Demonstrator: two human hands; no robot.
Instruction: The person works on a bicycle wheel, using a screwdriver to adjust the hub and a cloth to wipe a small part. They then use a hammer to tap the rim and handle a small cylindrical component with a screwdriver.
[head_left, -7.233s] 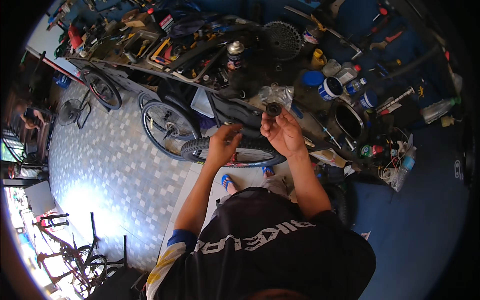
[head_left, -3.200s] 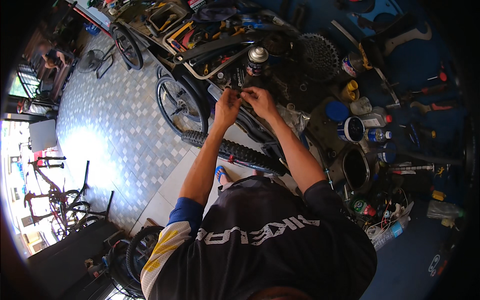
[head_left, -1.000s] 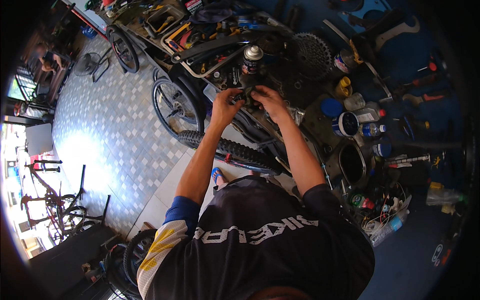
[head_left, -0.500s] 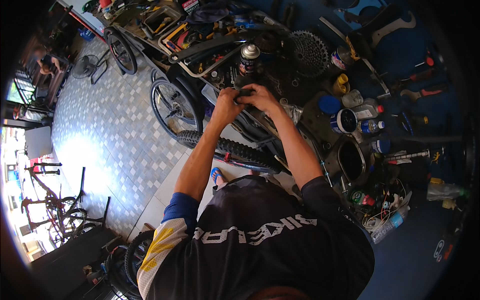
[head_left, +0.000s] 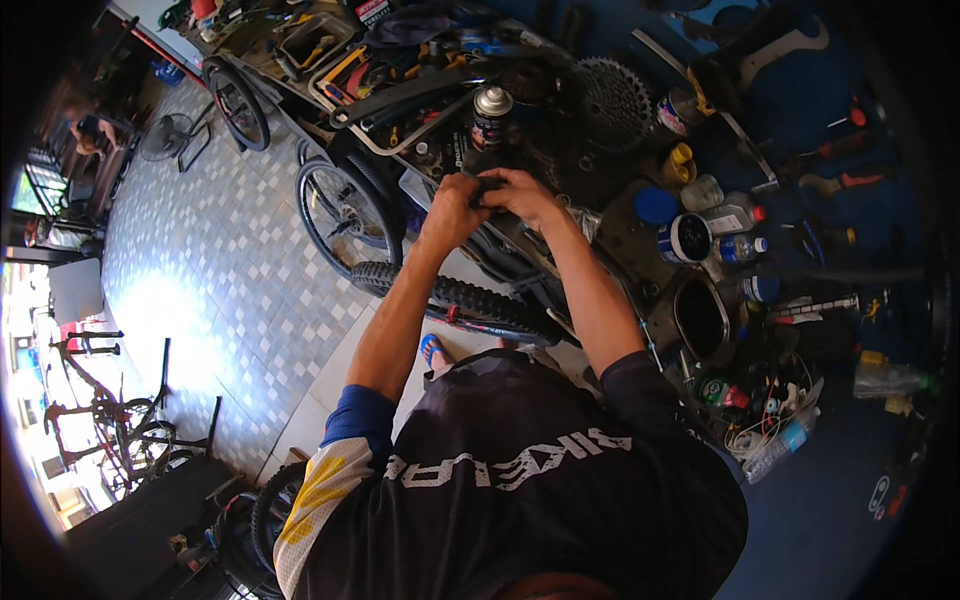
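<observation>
- Clearly open on the tabletop (head_left: 625, 238), one blue tub (head_left: 669, 244) with a pale rim has something dark inside; one round blue lid (head_left: 656, 206) lies just beside it.
- Near the tub stand one clear jar (head_left: 703, 192), one grey bottle (head_left: 733, 214) with a red cap and one clear bottle (head_left: 740, 249); their contents cannot be made out.
- One oval container (head_left: 703, 318) is open toward the camera, its inside too dark to read.
- Farther left, one rectangular tray (head_left: 303, 38) holds a yellow-handled tool.
- Also counted: one spray can (head_left: 491, 117), upright, and one large toothed cassette (head_left: 611, 104).
- Two hands meet near the tabletop's close edge, the left hand (head_left: 455, 212) and the right hand (head_left: 522, 199).
- Each grip is drawn nearly closed, fingertips pinching one small dark part (head_left: 487, 187) between the hands, just on the person's side of the spray can; fingers hide most of its shape.
</observation>
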